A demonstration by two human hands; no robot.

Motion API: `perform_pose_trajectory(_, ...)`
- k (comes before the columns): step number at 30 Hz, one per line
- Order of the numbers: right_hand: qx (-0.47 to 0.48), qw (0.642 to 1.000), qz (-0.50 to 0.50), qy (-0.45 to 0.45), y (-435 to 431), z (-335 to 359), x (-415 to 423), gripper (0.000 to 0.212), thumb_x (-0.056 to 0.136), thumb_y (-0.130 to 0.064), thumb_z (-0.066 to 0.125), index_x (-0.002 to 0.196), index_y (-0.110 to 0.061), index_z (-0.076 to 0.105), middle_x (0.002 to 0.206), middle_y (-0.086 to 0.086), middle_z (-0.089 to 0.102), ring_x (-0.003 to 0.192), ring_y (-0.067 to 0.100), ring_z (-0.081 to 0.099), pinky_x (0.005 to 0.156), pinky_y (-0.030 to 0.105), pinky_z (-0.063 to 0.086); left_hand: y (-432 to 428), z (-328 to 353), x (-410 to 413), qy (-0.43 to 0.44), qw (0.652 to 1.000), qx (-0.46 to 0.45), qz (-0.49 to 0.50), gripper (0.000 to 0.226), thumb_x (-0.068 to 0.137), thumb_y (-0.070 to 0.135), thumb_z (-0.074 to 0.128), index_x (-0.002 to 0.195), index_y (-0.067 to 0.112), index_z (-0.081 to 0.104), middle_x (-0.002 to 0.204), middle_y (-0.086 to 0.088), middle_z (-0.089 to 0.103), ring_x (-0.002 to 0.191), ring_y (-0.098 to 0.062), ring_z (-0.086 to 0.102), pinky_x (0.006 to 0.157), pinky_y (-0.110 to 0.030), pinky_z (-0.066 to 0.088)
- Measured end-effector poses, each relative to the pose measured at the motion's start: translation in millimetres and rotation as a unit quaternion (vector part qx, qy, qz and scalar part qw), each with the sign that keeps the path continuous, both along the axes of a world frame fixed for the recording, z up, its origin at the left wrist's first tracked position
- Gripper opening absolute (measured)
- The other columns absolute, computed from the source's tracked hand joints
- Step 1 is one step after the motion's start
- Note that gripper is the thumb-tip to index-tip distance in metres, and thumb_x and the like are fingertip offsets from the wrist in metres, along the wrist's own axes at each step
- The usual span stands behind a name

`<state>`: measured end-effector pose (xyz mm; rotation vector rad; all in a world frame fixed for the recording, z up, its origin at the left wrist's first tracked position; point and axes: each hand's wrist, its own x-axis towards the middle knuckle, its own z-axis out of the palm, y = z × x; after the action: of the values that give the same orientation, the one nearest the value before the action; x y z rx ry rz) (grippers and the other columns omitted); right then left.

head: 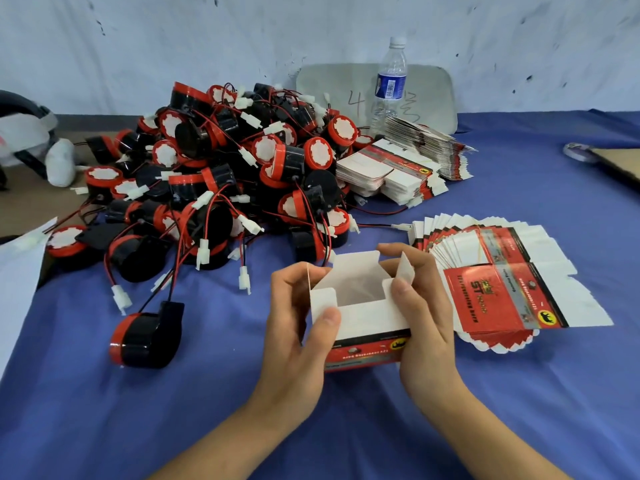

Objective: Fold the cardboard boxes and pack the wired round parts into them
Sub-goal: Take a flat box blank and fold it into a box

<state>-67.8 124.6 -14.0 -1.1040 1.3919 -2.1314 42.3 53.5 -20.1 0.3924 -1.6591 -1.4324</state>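
Note:
I hold a small red and white cardboard box (pixel 360 320) between both hands, its top open and its white flaps standing up. My left hand (pixel 298 327) grips its left side with the thumb on the front flap. My right hand (pixel 419 306) grips the right side, fingers curled over the far flap. The box looks empty inside. One black and red round part (pixel 145 336) with a wire lies alone on the blue cloth to the left. A big heap of the same wired parts (pixel 221 171) fills the back left.
A fanned stack of flat unfolded boxes (pixel 502 289) lies right of my hands, and more flat stacks (pixel 398 168) lie behind. A water bottle (pixel 389 84) stands at the back against a grey board. White paper (pixel 17 271) lies at the left edge.

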Motion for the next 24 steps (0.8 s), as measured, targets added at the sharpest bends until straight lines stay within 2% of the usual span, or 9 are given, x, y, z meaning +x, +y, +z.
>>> perform_pose_trajectory(4, 0.011, 1.0, 0.005, 0.013, 1.3, -3.1, 2.2, 0.026, 0.087, -0.005, 0.039, 0.108, -0.013, 0.053, 0.084, -0.018, 0.062, 0.073, -0.008, 0.058, 0.059, 0.008, 0.045, 3.3, -0.8, 1.4, 0.011, 0.998, 0.052, -0.021, 0.022, 0.079, 0.035, 0.051, 0.097, 0.047, 0.049, 0.096, 0.022, 0.06, 0.083, 0.0, 0.059, 0.067, -0.018, 0.05)
perform_pose_trajectory(8, 0.022, 0.999, 0.003, 0.027, 1.0, -4.5, 1.2, 0.031, 0.083, -0.001, 0.038, 0.108, -0.012, 0.053, 0.085, -0.022, 0.063, 0.076, -0.013, 0.057, 0.06, 0.005, 0.044, 2.9, -1.4, 1.6, 0.017, 0.995, 0.095, -0.031, 0.02, 0.075, 0.031, 0.056, 0.09, 0.043, 0.052, 0.095, 0.016, 0.063, 0.08, -0.007, 0.061, 0.062, -0.022, 0.052)
perform_pose_trajectory(10, 0.031, 0.999, -0.001, 0.034, 0.6, -4.6, 1.0, 0.038, 0.078, 0.002, 0.038, 0.108, -0.015, 0.054, 0.086, -0.019, 0.062, 0.076, -0.011, 0.056, 0.06, 0.007, 0.044, 1.8, -0.9, 1.0, 0.006, 0.995, 0.1, -0.019, 0.023, 0.076, 0.022, 0.057, 0.09, 0.04, 0.052, 0.096, 0.012, 0.062, 0.081, -0.011, 0.06, 0.064, -0.024, 0.052)
perform_pose_trajectory(13, 0.049, 0.998, -0.011, 0.029, -1.6, -5.1, 0.8, 0.05, 0.071, 0.005, 0.037, 0.11, -0.021, 0.055, 0.084, -0.013, 0.059, 0.073, -0.002, 0.055, 0.059, 0.013, 0.044, -1.2, 0.7, -0.4, -0.021, 0.995, 0.101, 0.0, 0.033, 0.074, 0.007, 0.048, 0.092, 0.035, 0.054, 0.094, 0.004, 0.061, 0.081, -0.016, 0.058, 0.064, -0.028, 0.051)
perform_pose_trajectory(16, 0.056, 0.998, -0.011, 0.006, -3.0, -7.1, 1.4, 0.059, 0.068, 0.003, 0.037, 0.11, -0.036, 0.051, 0.083, -0.01, 0.06, 0.069, 0.007, 0.055, 0.057, 0.02, 0.045, -3.3, 3.2, -1.1, -0.037, 0.997, 0.067, 0.004, 0.047, 0.071, 0.002, 0.042, 0.098, 0.036, 0.061, 0.097, 0.005, 0.064, 0.085, -0.016, 0.059, 0.068, -0.025, 0.05)
perform_pose_trajectory(18, 0.058, 0.998, -0.006, -0.021, -2.7, -8.2, 2.6, 0.052, 0.07, 0.001, 0.038, 0.098, -0.041, 0.047, 0.087, -0.006, 0.064, 0.07, 0.012, 0.058, 0.056, 0.025, 0.046, -4.2, 3.8, -1.7, -0.037, 0.998, 0.053, 0.009, 0.055, 0.071, 0.0, 0.041, 0.104, 0.037, 0.064, 0.105, 0.008, 0.067, 0.094, -0.013, 0.062, 0.074, -0.024, 0.05)
perform_pose_trajectory(20, 0.063, 0.998, -0.019, -0.018, -3.4, -8.4, 4.3, 0.04, 0.073, -0.002, 0.044, 0.087, -0.04, 0.045, 0.087, -0.005, 0.066, 0.073, 0.014, 0.059, 0.059, 0.028, 0.047, -5.5, 3.5, -1.5, -0.031, 0.998, 0.062, 0.002, 0.059, 0.071, -0.001, 0.041, 0.108, 0.037, 0.067, 0.108, 0.007, 0.069, 0.092, -0.011, 0.064, 0.071, -0.02, 0.051)
perform_pose_trajectory(22, 0.071, 0.996, -0.045, 0.02, -4.2, -8.4, 4.1, 0.026, 0.077, -0.015, 0.057, 0.082, -0.039, 0.049, 0.087, -0.005, 0.067, 0.08, 0.01, 0.062, 0.067, 0.028, 0.049, -6.5, 1.7, -1.3, -0.042, 0.998, 0.054, -0.003, 0.061, 0.073, 0.001, 0.041, 0.113, 0.039, 0.067, 0.108, 0.007, 0.071, 0.085, -0.008, 0.065, 0.068, -0.019, 0.052)
perform_pose_trajectory(24, 0.072, 0.994, -0.064, 0.05, -4.0, -6.9, 3.1, 0.007, 0.078, -0.034, 0.062, 0.079, -0.035, 0.056, 0.095, -0.009, 0.071, 0.092, 0.007, 0.066, 0.076, 0.023, 0.05, -7.1, 0.4, -0.7, -0.067, 0.998, 0.016, 0.006, 0.061, 0.078, 0.004, 0.043, 0.119, 0.043, 0.065, 0.116, 0.009, 0.068, 0.097, -0.006, 0.064, 0.08, -0.021, 0.052)
